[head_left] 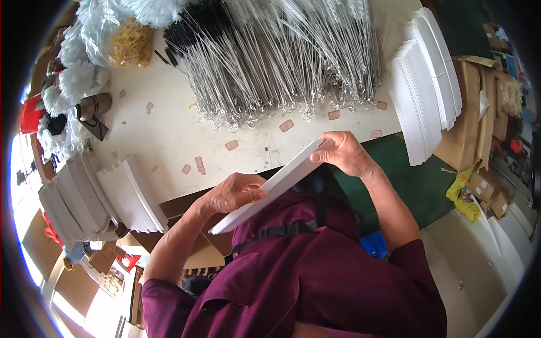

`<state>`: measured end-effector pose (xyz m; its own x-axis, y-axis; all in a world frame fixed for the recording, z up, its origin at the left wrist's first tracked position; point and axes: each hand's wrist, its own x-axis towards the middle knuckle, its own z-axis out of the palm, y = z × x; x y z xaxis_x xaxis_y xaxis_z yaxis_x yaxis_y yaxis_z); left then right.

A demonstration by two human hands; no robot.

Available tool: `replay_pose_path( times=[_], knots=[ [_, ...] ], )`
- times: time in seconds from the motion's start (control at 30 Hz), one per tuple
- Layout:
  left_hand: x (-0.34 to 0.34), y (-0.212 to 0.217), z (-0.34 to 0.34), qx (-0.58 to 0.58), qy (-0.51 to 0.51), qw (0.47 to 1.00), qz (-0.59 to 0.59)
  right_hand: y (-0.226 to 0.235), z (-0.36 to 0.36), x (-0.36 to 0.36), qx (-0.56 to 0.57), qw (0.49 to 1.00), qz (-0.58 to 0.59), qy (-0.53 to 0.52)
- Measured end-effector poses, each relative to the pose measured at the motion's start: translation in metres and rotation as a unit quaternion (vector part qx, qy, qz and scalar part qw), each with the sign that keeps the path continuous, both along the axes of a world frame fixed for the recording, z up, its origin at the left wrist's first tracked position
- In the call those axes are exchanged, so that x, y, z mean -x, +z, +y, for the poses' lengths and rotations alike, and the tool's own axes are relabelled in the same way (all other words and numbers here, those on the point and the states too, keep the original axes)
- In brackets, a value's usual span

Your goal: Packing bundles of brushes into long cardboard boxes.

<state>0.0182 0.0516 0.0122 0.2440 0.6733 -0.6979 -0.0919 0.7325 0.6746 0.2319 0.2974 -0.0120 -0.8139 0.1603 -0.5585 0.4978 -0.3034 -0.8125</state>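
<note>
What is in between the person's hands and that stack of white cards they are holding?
Nothing visible. The left hand grips the lower part of the stack of white cards directly, and the right hand pinches its upper end. The stack is held over the near edge of the white table, apart from the wire brushes.

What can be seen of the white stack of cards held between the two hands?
The white stack of cards looks like thin flat sheets of card pressed together, seen mostly edge-on as a long slanted slab. It is held in the air over the near edge of the white table, running from lower left up to upper right. The left hand grips its middle from the left side, and the right hand pinches its upper end. No print shows.
</note>
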Motion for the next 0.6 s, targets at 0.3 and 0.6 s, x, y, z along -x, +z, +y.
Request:
replay_pose_path(
  times=[0.3,0.6],
  knots=[
    [-0.019,-0.001,0.049,0.049,0.115,0.981,-0.145,0.018,-0.028,0.03,-0.096,0.991,0.088,0.038],
    [-0.041,0.006,0.052,-0.045,0.037,0.92,0.387,0.011,-0.065,0.016,-0.489,0.851,0.185,-0.056]
  ],
)
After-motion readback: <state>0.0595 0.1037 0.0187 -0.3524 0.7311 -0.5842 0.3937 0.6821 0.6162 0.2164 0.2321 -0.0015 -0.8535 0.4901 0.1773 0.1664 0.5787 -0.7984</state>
